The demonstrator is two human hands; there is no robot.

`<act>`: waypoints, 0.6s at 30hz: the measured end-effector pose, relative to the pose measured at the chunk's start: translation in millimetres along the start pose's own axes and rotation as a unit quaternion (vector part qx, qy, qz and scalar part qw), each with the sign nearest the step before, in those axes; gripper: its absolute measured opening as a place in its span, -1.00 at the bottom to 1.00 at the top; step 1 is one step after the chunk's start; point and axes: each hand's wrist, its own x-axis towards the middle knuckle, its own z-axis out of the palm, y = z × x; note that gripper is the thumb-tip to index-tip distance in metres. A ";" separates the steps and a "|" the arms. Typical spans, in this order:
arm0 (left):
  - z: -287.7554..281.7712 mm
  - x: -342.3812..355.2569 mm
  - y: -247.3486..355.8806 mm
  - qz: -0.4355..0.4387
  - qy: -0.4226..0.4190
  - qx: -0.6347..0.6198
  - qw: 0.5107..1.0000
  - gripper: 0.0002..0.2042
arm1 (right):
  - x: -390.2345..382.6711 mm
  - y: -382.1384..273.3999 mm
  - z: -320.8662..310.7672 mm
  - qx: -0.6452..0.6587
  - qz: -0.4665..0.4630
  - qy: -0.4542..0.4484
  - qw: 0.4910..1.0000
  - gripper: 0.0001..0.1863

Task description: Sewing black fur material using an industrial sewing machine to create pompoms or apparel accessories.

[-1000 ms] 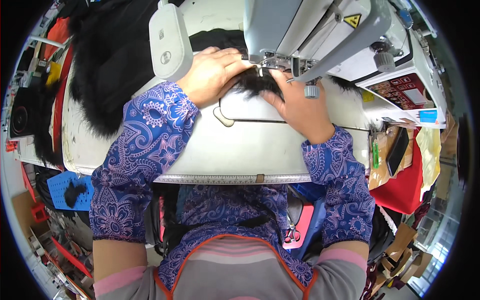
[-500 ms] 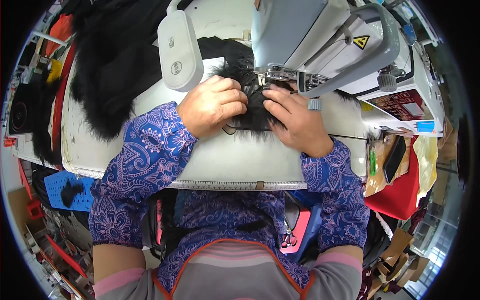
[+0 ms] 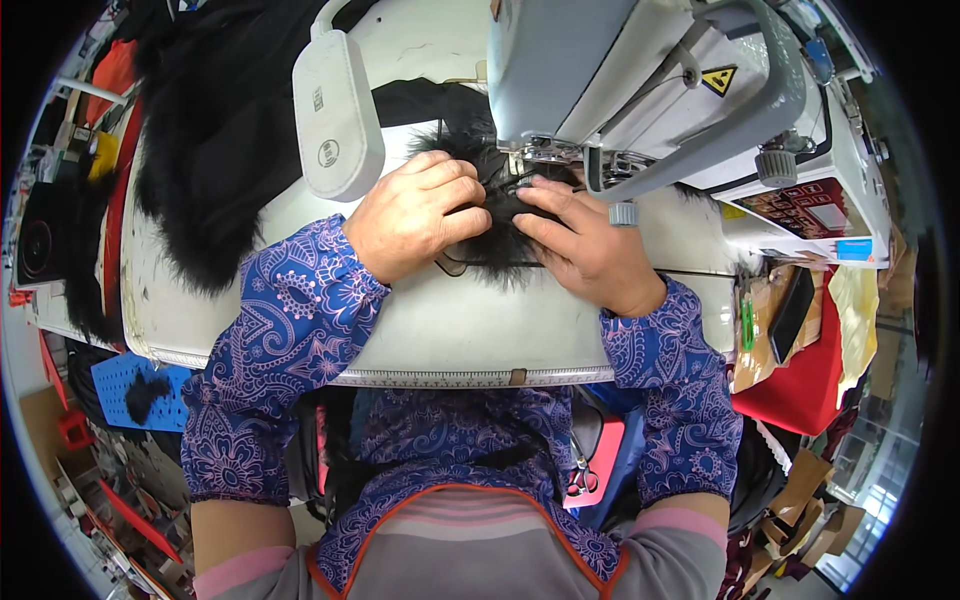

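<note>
Black fur, long-haired and tousled, lies on the white counter at the sewing machine; your left fingers grasp its left side; your right fingers rest on it, their grip hidden; the machine covers some of it; a rounded white panel hangs near your left wrist.

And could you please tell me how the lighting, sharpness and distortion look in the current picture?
Head view: the ruler bends with the fisheye lens, and the corners go black; the table looks bright, while the black fur loses detail in its darkest parts; the left hand and right hand look fairly sharp.
</note>
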 end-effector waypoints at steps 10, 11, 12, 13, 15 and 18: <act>-3.9 -0.4 -10.9 -0.011 0.001 -0.034 0.999 -0.79 | 0.5 -3.2 0.5 -0.002 0.048 -0.008 0.999 -0.70; -2.5 -2.2 -10.8 -0.011 0.000 -0.034 0.999 -0.79 | 1.0 -2.7 -0.2 -0.001 0.047 -0.007 0.999 -0.70; -0.5 -4.5 -10.5 -0.002 0.014 -0.036 0.999 -0.80 | 2.0 -1.7 -0.8 0.000 0.028 -0.001 1.000 -0.70; 0.0 -5.6 -10.0 0.006 0.029 -0.038 0.999 -0.81 | 2.7 -1.2 -1.3 0.000 0.009 0.005 1.000 -0.70; -0.2 -3.0 -6.2 0.005 0.030 -0.023 0.999 -0.82 | 2.7 -1.3 -1.1 0.000 0.008 0.006 1.000 -0.69; -4.7 1.1 -1.6 0.010 0.031 0.004 0.999 -0.82 | 2.8 -1.5 0.3 0.016 0.010 0.005 1.000 -0.66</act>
